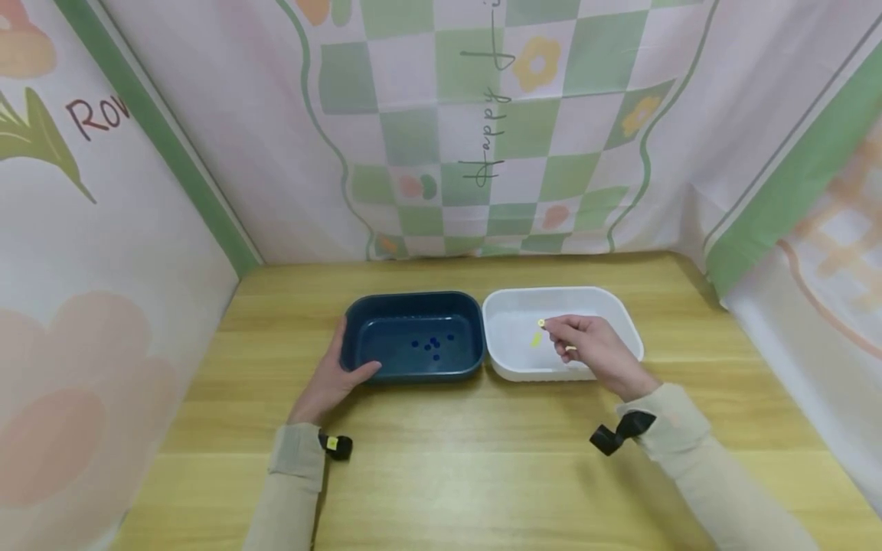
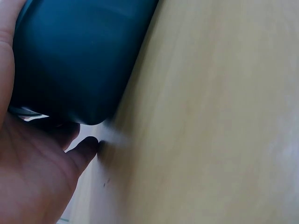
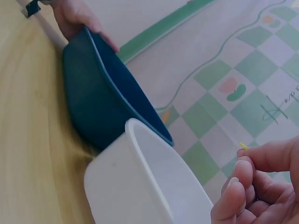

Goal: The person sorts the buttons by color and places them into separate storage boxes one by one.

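Observation:
My left hand (image 1: 334,383) grips the left end of a dark blue rectangular tub (image 1: 413,377), thumb at the front rim and fingers around the end wall. Part of that hand (image 2: 37,168) shows against the tub's wall (image 2: 84,60) in the left wrist view. Several small dark blue pieces (image 1: 433,343) lie inside the tub. Over a white tub (image 1: 510,374), my right hand (image 1: 599,348) pinches a small round yellow piece (image 1: 541,324) between thumb and forefinger. Its thin edge (image 3: 243,145) pokes out from the fingertips. A yellow piece (image 1: 535,340) lies below in the white tub.
Both tubs stand side by side on a wood-grain table (image 1: 427,467), their ends close together. A patterned cloth (image 1: 482,138) hangs behind the table, and a printed panel (image 1: 110,229) rises along the left. Black straps (image 1: 623,430) with cameras sit on the wrists.

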A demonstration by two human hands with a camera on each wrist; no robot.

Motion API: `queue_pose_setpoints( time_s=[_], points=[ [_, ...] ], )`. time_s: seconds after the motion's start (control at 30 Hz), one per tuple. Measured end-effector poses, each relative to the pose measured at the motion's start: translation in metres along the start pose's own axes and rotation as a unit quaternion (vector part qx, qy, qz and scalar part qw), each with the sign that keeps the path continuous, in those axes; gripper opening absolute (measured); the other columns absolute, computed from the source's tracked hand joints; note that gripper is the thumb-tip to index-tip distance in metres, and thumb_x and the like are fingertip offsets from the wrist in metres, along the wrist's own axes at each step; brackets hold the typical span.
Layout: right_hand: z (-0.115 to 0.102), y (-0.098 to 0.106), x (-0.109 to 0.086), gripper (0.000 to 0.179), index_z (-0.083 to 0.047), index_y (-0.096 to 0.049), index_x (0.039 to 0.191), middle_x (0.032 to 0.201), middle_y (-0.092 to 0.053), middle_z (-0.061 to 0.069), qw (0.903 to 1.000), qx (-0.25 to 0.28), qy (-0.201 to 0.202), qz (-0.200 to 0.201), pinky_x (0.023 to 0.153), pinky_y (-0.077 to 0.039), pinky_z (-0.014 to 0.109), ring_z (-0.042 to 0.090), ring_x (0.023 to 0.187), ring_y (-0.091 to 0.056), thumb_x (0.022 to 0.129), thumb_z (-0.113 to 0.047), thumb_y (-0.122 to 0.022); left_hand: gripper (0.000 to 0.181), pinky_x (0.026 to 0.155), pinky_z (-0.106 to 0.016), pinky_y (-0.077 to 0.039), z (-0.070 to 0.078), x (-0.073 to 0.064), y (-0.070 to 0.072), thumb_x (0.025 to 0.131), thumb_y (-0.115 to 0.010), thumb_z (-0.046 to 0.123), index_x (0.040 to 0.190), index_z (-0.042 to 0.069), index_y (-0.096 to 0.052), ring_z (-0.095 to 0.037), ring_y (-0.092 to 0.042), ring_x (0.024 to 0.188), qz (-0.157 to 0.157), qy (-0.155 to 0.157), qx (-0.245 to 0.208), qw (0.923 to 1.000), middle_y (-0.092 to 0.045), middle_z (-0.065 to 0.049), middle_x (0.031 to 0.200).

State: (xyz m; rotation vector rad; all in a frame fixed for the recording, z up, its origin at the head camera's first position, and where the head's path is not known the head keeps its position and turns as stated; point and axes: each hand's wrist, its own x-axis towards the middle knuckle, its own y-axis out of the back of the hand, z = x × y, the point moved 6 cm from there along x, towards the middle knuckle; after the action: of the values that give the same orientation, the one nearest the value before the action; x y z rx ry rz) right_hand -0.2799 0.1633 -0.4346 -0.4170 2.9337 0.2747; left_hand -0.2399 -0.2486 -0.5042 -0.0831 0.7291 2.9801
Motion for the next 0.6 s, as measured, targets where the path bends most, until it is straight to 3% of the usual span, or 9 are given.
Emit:
queue_pose_setpoints(
  time_s=[0.2, 0.6],
  points=[
    [0.006, 0.011, 0.009, 0.051, 0.015, -0.053, 0.12, 0.088, -0.056, 0.005, 0.9997, -0.018, -0.014, 0.01, 0.063, -0.051, 0.022, 0.008, 0.071, -0.052, 0.099, -0.03, -0.058, 0.105, 0.118, -0.054, -0.01, -0.003, 0.0, -0.001, 0.085, -0.072, 0.046, 0.156, 0.033, 0.005, -0.026, -0.003, 0.148, 0.002, 0.0, 0.005, 1.0, 0.004, 0.007, 0.162],
    [0.011, 0.028, 0.024, 0.054, 0.013, -0.051, 0.127, 0.095, -0.056, 0.007, 0.9981, -0.05, -0.029, 0.02, 0.07, -0.054, 0.026, 0.01, 0.077, -0.055, 0.1, -0.034, -0.055, 0.105, 0.117, -0.056, -0.011, -0.003, 0.0, -0.001, 0.086, -0.072, 0.046, 0.156, 0.034, 0.006, -0.029, -0.004, 0.148, 0.006, 0.008, 0.015, 0.9998, 0.004, 0.005, 0.162]
  ],
)
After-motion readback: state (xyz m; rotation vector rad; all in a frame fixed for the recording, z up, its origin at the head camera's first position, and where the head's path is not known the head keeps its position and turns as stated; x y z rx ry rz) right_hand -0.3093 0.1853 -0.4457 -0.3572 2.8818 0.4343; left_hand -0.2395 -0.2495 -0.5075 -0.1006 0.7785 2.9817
